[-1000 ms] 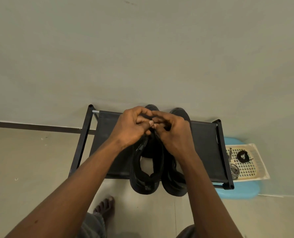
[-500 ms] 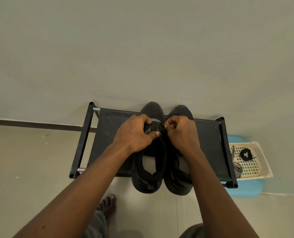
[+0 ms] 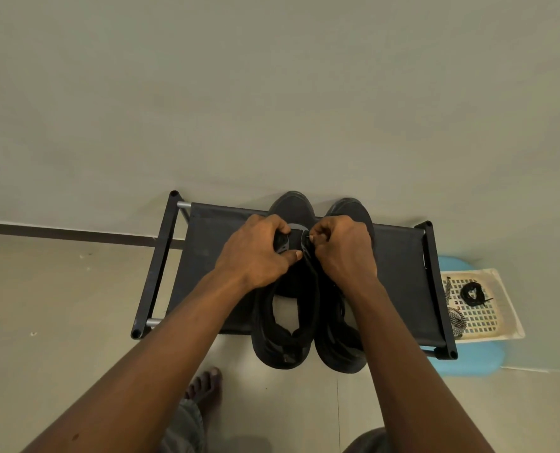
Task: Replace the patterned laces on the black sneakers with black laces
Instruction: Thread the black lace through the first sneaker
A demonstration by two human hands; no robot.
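Left hand (image 3: pixel 255 253) grips left sneaker (image 3: pixel 282 325) upper to steady it; right hand (image 3: pixel 344 250) pinches black lace (image 3: pixel 308 242) tip, probably to thread it.

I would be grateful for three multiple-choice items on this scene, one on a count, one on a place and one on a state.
1. How many sneakers stand on the black rack?
A. one B. two C. three
2. Where does the coiled black lace lie?
A. on the rack B. in the white basket C. on the floor
3. What are the hands doing?
A. hanging idle B. lifting the basket C. both gripping the left sneaker

Answers: 1 B, the left sneaker and the right sneaker stand side by side; 2 B, it lies on the basket's grid; 3 C, the left hand and right hand curl round its lacing edges.
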